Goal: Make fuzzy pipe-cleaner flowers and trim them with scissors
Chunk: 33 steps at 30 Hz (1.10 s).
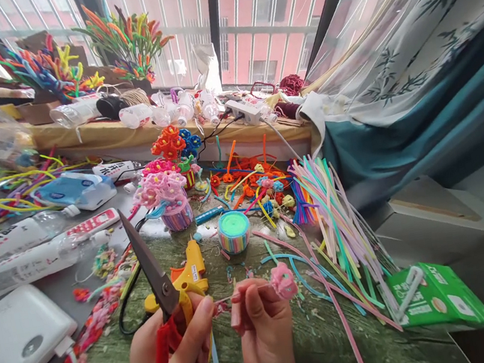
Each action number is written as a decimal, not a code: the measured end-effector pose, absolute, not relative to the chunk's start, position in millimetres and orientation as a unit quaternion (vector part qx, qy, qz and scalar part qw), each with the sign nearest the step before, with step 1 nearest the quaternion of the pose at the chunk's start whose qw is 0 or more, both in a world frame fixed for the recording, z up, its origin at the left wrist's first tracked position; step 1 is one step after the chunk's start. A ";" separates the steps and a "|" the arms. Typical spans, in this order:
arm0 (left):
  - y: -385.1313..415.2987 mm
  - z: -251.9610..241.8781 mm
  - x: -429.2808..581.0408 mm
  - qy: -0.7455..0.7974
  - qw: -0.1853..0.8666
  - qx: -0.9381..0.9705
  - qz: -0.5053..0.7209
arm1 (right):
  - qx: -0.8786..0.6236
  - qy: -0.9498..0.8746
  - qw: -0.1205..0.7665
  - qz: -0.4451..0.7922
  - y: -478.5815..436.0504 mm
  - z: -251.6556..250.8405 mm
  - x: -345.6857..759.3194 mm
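Head view: at the near edge of the bench (pixel 339 343), the left hand (pixel 177 355) is closed around the red handles of a pair of scissors (pixel 162 302), whose dark blades are shut and pointed up and away toward the far left. The right hand (pixel 264 330) is closed too; a thin stem is pinched between its thumb and fingers, and a small pink pipe-cleaner flower (pixel 283 280) is carried at the stem's right end, just above the fingertips. The two hands are held close together, almost touching.

Just beyond the hands, a yellow glue gun (pixel 189 268) is laid on the bench, with a striped round pot (pixel 234 231) just behind it. A pink flower bouquet (pixel 164 190) in a striped cup is seen farther back, left of the pot. Loose pastel pipe cleaners (pixel 333 216) are fanned out toward the right edge, and a green packet (pixel 441 297) is lying at the near right corner. A white power bank (pixel 19 333) is placed near the left edge, with plastic bottles (pixel 20 251) lying behind it. Along the window sill, more bottles and bright pipe-cleaner bunches (pixel 125 38) are lined up.
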<state>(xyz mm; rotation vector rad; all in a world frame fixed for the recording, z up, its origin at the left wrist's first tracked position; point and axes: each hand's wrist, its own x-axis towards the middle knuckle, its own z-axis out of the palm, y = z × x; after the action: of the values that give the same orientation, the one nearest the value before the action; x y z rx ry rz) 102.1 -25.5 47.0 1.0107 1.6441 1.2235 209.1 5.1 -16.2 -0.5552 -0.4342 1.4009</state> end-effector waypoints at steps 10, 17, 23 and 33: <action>-22.5 35.7 91.7 0.630 0.419 0.455 0.470 | -0.260 -0.144 0.735 0.610 8.7 -2.8 201.4; -19.3 26.2 93.9 0.612 0.436 0.455 0.477 | -0.309 -0.173 0.706 0.614 6.8 -28.7 209.8; -18.6 33.6 71.9 0.678 0.365 0.484 0.415 | -0.369 -0.138 0.740 0.544 7.0 -25.9 221.0; -31.1 26.2 46.6 0.685 0.069 0.634 0.351 | -0.365 -0.132 0.739 0.551 2.3 -11.3 237.0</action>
<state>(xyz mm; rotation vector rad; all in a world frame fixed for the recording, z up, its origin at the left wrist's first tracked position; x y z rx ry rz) 46.6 -31.1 26.2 1.9099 2.0628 1.0582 237.0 2.3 -11.3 -0.8017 -0.2893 1.2083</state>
